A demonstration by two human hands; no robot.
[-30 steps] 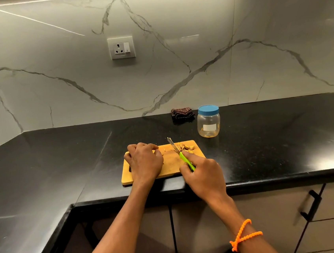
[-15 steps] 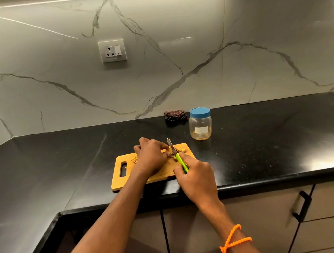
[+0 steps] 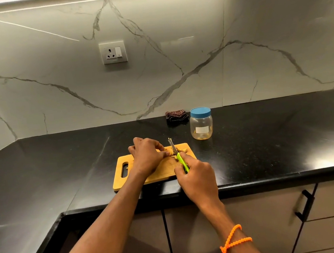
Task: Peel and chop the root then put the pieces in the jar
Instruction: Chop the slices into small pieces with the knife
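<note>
The root [image 3: 170, 152] lies on the cutting board [image 3: 156, 172], pinched by the left hand [image 3: 147, 156]; the right hand [image 3: 196, 176] grips the knife [image 3: 177, 155], chopping. Cut pieces [image 3: 182, 150] await the lidded jar [image 3: 201, 123] at two o'clock on the desk [image 3: 266, 136].

Single head view, looking forward-down at near counter [image 3: 266, 136] edge.

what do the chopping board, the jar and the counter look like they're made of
Chopping board: likely wood or bamboo, matte honey-tan with faint grain. Jar: clear, slightly cloudy body, probably plastic, though glass is possible; opaque blue lid looks plastic. Counter: black polished stone, maybe granite, with fine speckles and glossy reflections.
</note>
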